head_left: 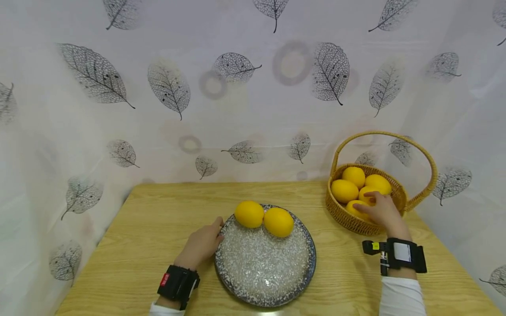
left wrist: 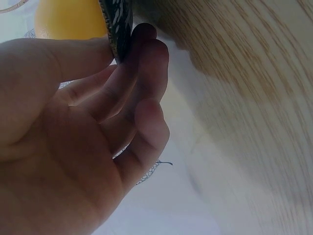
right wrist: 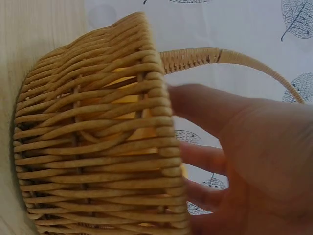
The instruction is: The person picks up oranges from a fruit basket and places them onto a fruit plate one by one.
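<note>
A speckled grey plate (head_left: 265, 267) with a dark rim lies on the table, bearing two yellow lemons (head_left: 249, 214) side by side near its far edge. My left hand (head_left: 199, 245) pinches the plate's left rim; the left wrist view shows the thumb on one face of the rim (left wrist: 117, 29) and fingers behind it. At the right, my right hand (head_left: 382, 213) reaches into a wicker basket (head_left: 344, 218) of several lemons (head_left: 345, 191). Its thumb and fingers are spread over the nearer lemons. In the right wrist view the basket wall (right wrist: 107, 147) hides the fingertips.
The basket's tall arched handle (head_left: 428, 166) rises over it and leans to the right of my right hand. Behind the wooden table (head_left: 174, 206) hangs a pale curtain (head_left: 245, 114) printed with leaves. Each wrist wears a black strap device (head_left: 401, 253).
</note>
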{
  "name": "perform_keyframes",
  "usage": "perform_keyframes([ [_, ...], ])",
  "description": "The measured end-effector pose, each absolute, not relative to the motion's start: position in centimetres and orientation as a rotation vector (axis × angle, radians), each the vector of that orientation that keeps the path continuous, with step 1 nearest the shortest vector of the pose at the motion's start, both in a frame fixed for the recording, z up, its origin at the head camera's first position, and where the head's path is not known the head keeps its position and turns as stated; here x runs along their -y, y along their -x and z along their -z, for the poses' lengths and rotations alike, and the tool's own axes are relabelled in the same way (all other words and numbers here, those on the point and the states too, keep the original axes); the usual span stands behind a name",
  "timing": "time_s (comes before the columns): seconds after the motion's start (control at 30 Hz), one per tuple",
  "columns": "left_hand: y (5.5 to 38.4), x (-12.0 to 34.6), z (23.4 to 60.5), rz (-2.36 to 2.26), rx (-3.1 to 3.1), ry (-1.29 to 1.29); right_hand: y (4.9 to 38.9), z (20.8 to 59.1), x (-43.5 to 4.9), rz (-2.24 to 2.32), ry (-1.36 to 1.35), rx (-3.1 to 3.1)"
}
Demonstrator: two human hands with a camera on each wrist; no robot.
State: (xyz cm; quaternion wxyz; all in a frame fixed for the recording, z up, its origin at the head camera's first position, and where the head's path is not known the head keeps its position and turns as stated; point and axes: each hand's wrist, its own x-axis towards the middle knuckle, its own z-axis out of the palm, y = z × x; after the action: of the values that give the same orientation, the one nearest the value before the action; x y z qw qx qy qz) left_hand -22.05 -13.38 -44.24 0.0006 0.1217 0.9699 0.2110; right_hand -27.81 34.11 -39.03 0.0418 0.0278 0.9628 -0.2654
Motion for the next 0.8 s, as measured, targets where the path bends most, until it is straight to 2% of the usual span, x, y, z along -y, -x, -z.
perform_keyframes([
  [0.5, 22.1, 13.4, 44.1, -0.650, -3.042, -0.382, 28.2, 39.8, -33.1, 0.710, 0.109, -2.963],
  [0.8, 22.1, 13.3, 44.3, -0.673, -3.038, -0.378, 28.9, 40.5, -33.2, 0.715, 0.118, -2.984],
])
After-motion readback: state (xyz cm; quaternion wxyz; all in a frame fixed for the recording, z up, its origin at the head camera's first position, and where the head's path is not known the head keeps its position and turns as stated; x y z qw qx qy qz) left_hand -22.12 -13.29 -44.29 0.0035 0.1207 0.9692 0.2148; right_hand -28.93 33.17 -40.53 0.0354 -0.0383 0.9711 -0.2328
